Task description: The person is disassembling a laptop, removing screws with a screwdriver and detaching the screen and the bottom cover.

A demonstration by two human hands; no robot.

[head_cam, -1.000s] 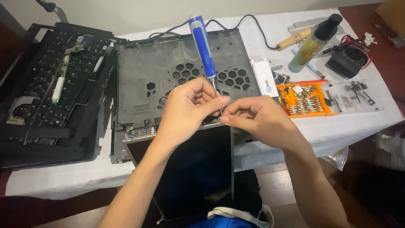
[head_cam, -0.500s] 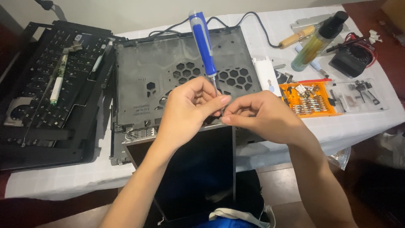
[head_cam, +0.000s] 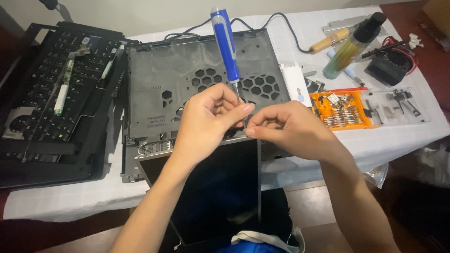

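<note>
Blue screwdriver [head_cam: 225, 44] between seemingly pinching hands [head_cam: 208, 119]

A white-clothed counter [head_cam: 309, 154] crowded with laptop parts and tools.
At the centre lies a grey laptop base [head_cam: 187, 84]; at nine o'clock a black keyboard assembly [head_cam: 51, 103]; at three o'clock an orange bit tray [head_cam: 344, 110] and clear parts tray [head_cam: 398, 105]; toward one o'clock a bottle [head_cam: 354, 44], a wooden-handled tool [head_cam: 328, 41] and a black meter [head_cam: 391, 65].
</note>
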